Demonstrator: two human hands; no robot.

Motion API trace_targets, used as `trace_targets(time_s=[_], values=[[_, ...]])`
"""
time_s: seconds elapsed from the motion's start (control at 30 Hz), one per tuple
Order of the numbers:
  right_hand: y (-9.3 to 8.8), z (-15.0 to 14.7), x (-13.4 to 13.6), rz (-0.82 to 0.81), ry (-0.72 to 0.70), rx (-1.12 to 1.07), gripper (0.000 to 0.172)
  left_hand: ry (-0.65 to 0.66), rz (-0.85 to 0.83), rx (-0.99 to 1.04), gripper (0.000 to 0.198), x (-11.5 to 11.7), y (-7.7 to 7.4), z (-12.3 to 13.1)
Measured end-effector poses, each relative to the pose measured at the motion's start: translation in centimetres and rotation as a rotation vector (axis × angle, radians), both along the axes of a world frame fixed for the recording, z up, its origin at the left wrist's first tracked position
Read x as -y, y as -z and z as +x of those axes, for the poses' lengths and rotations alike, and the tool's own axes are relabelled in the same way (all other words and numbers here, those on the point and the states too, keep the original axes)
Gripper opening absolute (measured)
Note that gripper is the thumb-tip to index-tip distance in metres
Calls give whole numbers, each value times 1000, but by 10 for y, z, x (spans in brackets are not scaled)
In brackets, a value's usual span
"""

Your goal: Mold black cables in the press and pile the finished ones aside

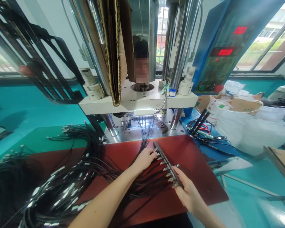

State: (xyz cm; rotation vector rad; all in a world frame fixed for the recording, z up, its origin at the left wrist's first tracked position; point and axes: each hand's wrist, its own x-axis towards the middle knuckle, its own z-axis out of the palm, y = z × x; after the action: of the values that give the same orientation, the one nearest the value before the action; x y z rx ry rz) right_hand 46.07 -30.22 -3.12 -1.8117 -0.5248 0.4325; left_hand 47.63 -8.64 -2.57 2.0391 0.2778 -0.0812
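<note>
Above the red-brown board [192,158], my right hand [184,186] grips the near end of a dark metal bar [167,163]. A row of small metal connectors with black cables [147,183] sits along the bar's left side. At the bar's far end, my left hand [146,158] has its fingers pinched at a connector. Behind it, several thin cables run into the lit lower part of the press [137,106]. The fingertips of my left hand partly cover the connector they touch.
A big bundle of black cables [59,190] covers the board's left side. Coiled cables and tools lie on a blue surface [225,148] at right, near white sacks [247,126]. A blue control box [218,47] stands upper right. Cardboard [112,53] hangs on the press.
</note>
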Motion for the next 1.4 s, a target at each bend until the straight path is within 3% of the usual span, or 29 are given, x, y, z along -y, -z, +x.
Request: trace_targets(time_s=[0.33, 0.6, 0.77, 1.17, 1.4], values=[[7, -7, 7, 33, -37, 103, 59, -77, -165, -45, 32, 7, -16, -5], [15, -7, 13, 37, -26, 124, 63, 182, -91, 69, 38, 2, -29, -11], [10, -7, 14, 38, -41, 133, 64, 243, -182, -145, 40, 0, -38, -13], [-9, -7, 9, 3, -107, 220, 70, 258, -275, -330, 43, -7, -42, -8], [-4, -10, 9, -20, -92, 268, 73, 176, -302, -314, 40, 3, -44, -7]])
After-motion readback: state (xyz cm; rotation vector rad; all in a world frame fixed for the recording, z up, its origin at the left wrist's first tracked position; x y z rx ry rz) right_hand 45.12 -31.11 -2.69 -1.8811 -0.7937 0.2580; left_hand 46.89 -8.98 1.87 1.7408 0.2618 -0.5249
